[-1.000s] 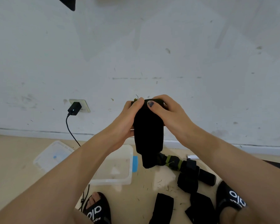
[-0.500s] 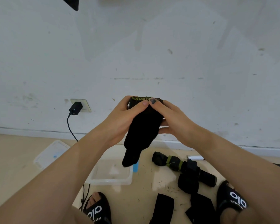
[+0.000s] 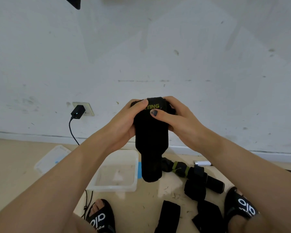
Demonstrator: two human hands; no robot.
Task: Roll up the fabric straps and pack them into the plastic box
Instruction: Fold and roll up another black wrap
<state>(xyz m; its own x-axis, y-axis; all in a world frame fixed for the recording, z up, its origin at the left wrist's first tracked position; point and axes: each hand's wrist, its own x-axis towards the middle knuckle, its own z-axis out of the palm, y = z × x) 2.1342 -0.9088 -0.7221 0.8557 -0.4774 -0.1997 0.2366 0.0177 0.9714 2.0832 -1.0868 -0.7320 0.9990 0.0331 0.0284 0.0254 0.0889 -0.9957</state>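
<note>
Far on your left a clear box lid [image 3: 51, 158] lies flat on the floor [image 3: 10, 158]. Behind it a black charger [image 3: 77, 112] sits in the wall socket [image 3: 87, 108], and its cable [image 3: 73, 132] hangs down toward the floor.

Next comes the clear plastic box [image 3: 115, 172] — it stands open on the floor, just in front of your left sandal [image 3: 100, 216].

Your left hand [image 3: 124, 125] grips the top left side of a black fabric strap [image 3: 150, 140], with the thumb pressed on the front near the yellow letters. The strap is up in the air between both hands, above the box's right edge. Its top is rolled over, and its narrow end hangs straight down.

Your right hand [image 3: 173, 118] grips the top right side of the same strap — the thumb lies across the front and the fingers curl round the back.

Lower down, more black straps [image 3: 194, 189] lie in a loose pile on the floor. One flat strap [image 3: 169, 216] lies between your two feet. A small white thing [image 3: 202, 163] lies by the wall; you cannot tell what it is. Your right sandal [image 3: 240, 206] stands at the far right, touching the pile.
</note>
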